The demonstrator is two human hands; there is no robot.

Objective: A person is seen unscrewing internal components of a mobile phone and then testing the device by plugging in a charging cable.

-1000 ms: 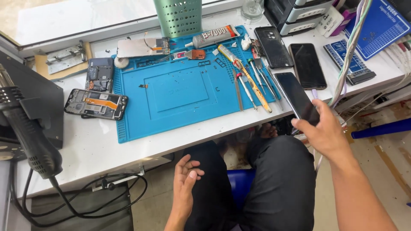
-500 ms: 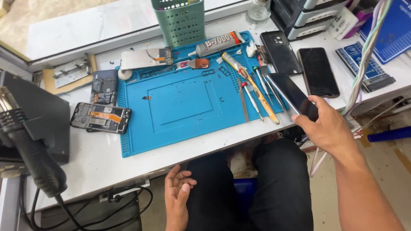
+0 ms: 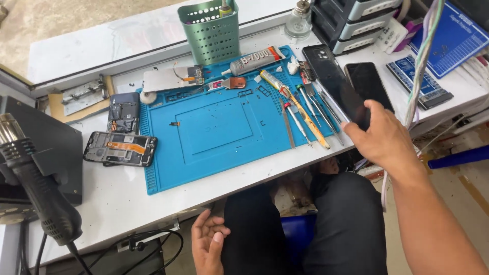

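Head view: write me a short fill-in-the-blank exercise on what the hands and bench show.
The right hand holds a ____ screen panel.
The left hand is open, holding ____.
The tools lie on a mat coloured ____.
The opened phone lies to the mat's ____.

Missing words: black; nothing; blue; left

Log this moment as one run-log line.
right hand: holds black phone over blue mat edge | left hand: open, empty, below white bench | opened phone: left of mat
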